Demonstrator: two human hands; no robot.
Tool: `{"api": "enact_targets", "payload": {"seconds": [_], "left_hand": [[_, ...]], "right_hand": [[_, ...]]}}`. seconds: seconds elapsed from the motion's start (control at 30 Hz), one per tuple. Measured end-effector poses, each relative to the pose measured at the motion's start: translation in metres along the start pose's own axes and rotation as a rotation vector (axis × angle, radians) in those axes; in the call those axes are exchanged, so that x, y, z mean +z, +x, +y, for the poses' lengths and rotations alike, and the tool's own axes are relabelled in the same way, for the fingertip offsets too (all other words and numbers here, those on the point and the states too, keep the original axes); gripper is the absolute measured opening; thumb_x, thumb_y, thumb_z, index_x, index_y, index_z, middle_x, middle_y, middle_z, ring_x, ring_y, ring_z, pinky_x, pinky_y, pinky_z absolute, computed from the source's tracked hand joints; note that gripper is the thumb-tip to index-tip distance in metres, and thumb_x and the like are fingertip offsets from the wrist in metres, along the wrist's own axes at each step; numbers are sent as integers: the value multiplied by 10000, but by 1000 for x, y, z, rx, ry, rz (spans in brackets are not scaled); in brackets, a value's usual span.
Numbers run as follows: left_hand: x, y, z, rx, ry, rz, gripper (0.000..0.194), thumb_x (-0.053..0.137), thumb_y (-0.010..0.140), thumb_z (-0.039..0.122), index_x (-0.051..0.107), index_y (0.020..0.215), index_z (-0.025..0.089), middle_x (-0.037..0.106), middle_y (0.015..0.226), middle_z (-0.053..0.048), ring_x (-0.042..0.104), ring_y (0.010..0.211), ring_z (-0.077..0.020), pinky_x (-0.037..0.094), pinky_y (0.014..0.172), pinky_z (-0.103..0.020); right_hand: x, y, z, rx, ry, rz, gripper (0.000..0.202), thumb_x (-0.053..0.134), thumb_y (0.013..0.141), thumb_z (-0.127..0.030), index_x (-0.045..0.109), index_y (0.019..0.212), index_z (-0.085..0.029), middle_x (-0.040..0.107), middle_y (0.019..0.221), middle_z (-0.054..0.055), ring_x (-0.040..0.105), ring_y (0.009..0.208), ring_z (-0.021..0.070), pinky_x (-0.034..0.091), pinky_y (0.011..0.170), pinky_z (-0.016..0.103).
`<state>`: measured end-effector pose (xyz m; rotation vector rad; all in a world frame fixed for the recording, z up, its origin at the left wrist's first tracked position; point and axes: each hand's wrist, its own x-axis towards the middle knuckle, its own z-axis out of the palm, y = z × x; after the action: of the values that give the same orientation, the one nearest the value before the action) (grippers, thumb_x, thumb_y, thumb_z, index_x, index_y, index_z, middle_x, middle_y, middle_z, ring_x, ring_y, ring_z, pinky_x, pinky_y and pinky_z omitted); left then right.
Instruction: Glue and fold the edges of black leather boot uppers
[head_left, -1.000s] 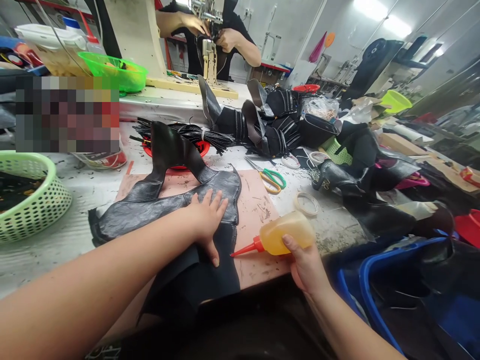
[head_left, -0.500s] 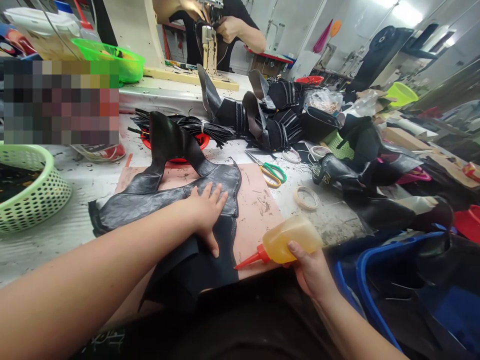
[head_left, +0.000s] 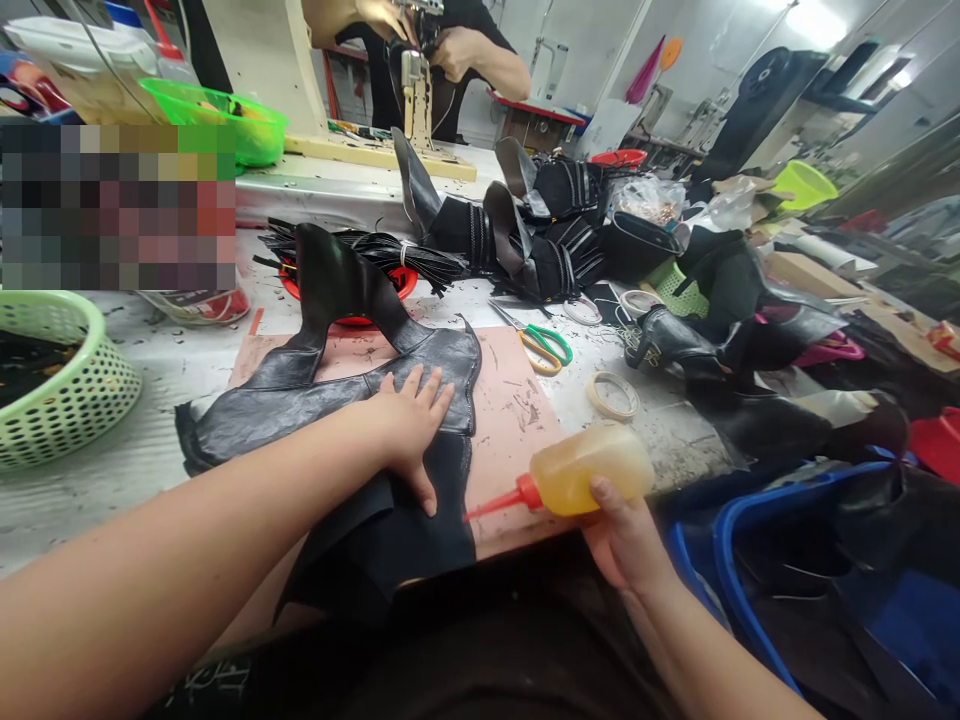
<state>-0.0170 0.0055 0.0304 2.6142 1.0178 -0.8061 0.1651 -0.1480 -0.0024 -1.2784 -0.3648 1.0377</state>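
Flat on a black leather boot upper (head_left: 300, 405) rests my left hand (head_left: 415, 425), its fingers spread and pressing the piece down. The upper lies over a pink board (head_left: 510, 400), with a dull black lining part toward me. My right hand (head_left: 626, 525) is wrapped round a clear squeeze bottle (head_left: 581, 465) of yellow liquid, probably glue. The bottle is tilted on its side, and its red nozzle (head_left: 499, 502) points left, with the tip at the right edge of the black lining. Whether the tip touches the edge I cannot tell.
Green-and-yellow scissors (head_left: 547, 350) and a tape roll (head_left: 613, 396) lie beyond the board. A pale green basket (head_left: 82, 390) stands at left, a blue bin (head_left: 724, 540) at right. More black uppers (head_left: 540, 240) are piled behind. Across the table, a person works at a sewing machine (head_left: 420, 100).
My right hand has shifted the bottle slightly; its nozzle tip has moved a little up along the lining's right edge. My left hand stays in place.
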Motion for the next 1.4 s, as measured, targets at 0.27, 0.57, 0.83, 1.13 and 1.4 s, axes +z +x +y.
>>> {"api": "enact_targets", "payload": {"seconds": [0.27,0.57,0.83,1.13,1.4], "left_hand": [[1,0,-1,0,10,0,1419,716,369,669,-89,1385,93,-153,1434,-193,-115,1303,-431,66,993,-657],[0,-1,0,4,18,-2,1421,707,372,680,-98,1382,85,-160,1431,-191,-111,1305,-429,70,990,-659],[0,-1,-1,3,20,1,1408,694,382,694,-89,1384,90,-159,1433,-184,-104,1308,-425,75,1001,-643],[1,1,-1,-2,8,6,1473,705,309,716,-90,1386,101,-146,1440,-187,-104,1305,-435,73,1001,-645],[0,0,0,-6,10,3,1460,710,324,707,-80,1385,88,-140,1442,-188,-104,1306,-433,78,994,-653]], "right_hand": [[10,19,9,-196,-31,35,442,811,467,-338,627,832,-171,656,794,33,614,743,195,535,651,356],[5,17,13,-212,-86,14,363,796,509,-329,646,798,-168,664,782,42,611,750,196,521,695,363],[0,8,12,-158,-103,-45,348,816,475,-325,668,751,-173,673,756,39,604,712,179,513,692,327],[-8,-4,8,-81,-102,-2,424,829,439,-318,628,783,-172,652,674,26,592,604,175,500,497,270],[-20,-15,13,-14,-124,16,418,820,444,-370,625,748,-160,630,637,30,567,541,172,431,364,226]]}}
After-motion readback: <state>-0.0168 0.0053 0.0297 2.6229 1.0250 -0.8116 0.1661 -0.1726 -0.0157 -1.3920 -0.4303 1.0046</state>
